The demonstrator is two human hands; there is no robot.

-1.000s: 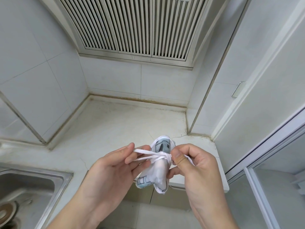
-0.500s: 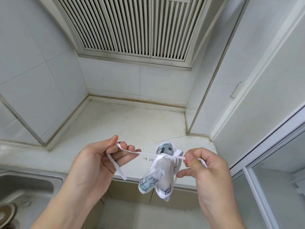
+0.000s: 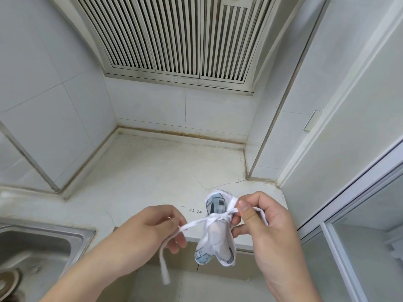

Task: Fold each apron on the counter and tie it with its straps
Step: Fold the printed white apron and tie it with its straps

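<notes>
Because the apron (image 3: 214, 232) hangs in mid-air by its straps alone, just off the counter (image 3: 152, 182) edge, the knot (image 3: 214, 219) is the weak point: if the two hands pull unevenly, or either pinch slips on the thin tape, the wrap may slacken and the bundle could unroll or drop to the floor. A hard tug might instead drag the tie off the narrow waist of the roll toward one end.

Left hand (image 3: 152, 229): fingers curled, thumb and fingertips pinching the left strap (image 3: 192, 224) just left of the bundle; the strap's free tail (image 3: 163, 264) hangs below the fingers, loose.

Right hand (image 3: 261, 223): thumb (image 3: 245, 211) and forefinger closed on the right strap (image 3: 232, 211) directly beside the knot; the remaining fingers are curled, one touching the bundle's side below the tie. A loop of strap runs over the back of these fingers; where it ends cannot be told.

The apron lies between the two sets of fingertips, rolled small, cinched at its middle, its printed ends flaring above and below the tie. It seems the knot is being drawn tight, not yet finished.
</notes>
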